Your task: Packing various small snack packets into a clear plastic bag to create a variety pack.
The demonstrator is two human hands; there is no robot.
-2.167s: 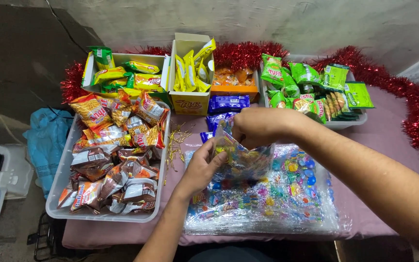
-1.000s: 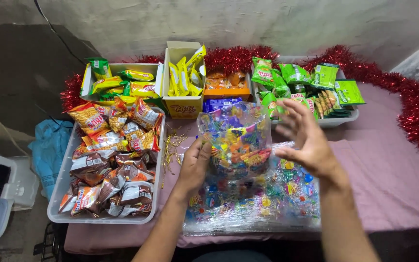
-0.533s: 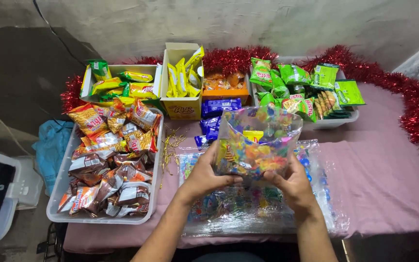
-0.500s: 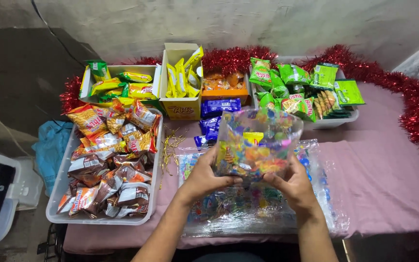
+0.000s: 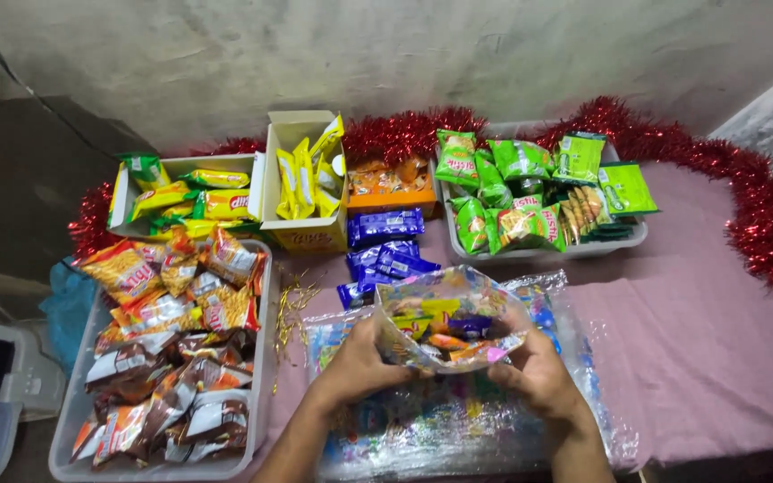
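Observation:
Both my hands hold a clear printed plastic bag (image 5: 447, 315) with its mouth spread wide toward me. Small wrapped snacks in yellow, purple and orange lie inside it. My left hand (image 5: 360, 358) grips the bag's left edge and my right hand (image 5: 539, 371) grips its right edge. Under the bag lies a flat stack of the same colourful printed bags (image 5: 458, 420) on the pink tablecloth (image 5: 700, 349).
A long clear tub (image 5: 257, 358) of red, orange and brown snack packets stands at left. Behind are a white tray (image 5: 252, 165) of yellow-green packets, an open yellow carton (image 5: 301, 233), purple packets (image 5: 386, 228), an orange box (image 5: 391, 183) and a tray (image 5: 583, 249) of green packets. Red tinsel (image 5: 762, 206) edges the table.
The bag was held upright in both hands, its mouth narrow. Now it sits lower and tilted toward me with the mouth spread open, showing the snacks inside.

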